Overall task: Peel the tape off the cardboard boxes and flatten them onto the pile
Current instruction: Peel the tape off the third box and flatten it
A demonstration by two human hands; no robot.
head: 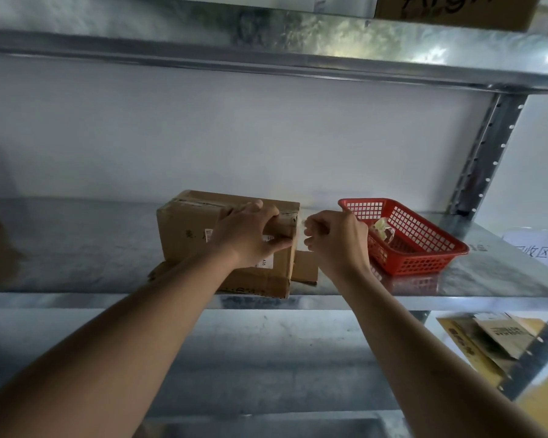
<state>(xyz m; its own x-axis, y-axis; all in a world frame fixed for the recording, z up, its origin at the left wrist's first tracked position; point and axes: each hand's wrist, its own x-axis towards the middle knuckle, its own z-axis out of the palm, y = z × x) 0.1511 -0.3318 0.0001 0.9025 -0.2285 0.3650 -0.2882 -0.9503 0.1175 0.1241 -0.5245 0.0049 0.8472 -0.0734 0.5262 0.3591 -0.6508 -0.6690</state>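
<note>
- Your left hand (250,235) grips the cardboard box's (184,229) top right corner; it's sitting on flattened cardboard (304,267) on the metal shelf (76,248).
- Your right hand (336,241) pinches clear tape (302,226) beside the red basket (424,248).

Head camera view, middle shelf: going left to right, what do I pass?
Cardboard box, standing on flattened cardboard → left hand gripping the box's right top edge → right hand, fingers curled beside the box → red basket → paper label → shelf upright at the far right.
</note>
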